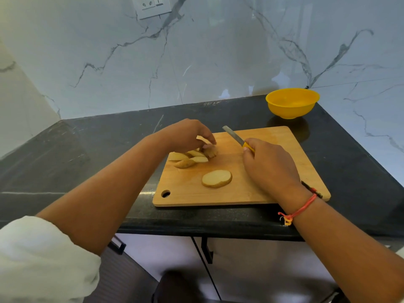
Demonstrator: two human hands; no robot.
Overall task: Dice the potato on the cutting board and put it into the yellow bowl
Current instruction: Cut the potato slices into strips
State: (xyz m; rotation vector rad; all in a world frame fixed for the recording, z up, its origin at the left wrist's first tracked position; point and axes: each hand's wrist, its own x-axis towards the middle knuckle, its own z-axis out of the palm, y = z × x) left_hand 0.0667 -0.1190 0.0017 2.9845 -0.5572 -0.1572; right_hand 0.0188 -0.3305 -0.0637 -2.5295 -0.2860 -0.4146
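Note:
A wooden cutting board (pixel 273 186) lies on the dark counter. On its left part are several potato strips (pixel 192 159) and, nearer to me, one round potato slice (pixel 216 178). My left hand (pixel 188 135) hovers over the strips and its fingertips pinch a small potato piece (pixel 211 151). My right hand (pixel 270 166) grips a knife by its yellow handle; the blade (pixel 233 135) points up and left, lifted off the potato. The yellow bowl (pixel 292 103) stands beyond the board at the back right and looks empty.
The dark counter (pixel 87 162) ends at a marble wall behind and to the right. Its front edge runs just below the board. A wall socket (pixel 152 5) sits high on the wall. Cabinet doors with black handles are under the counter.

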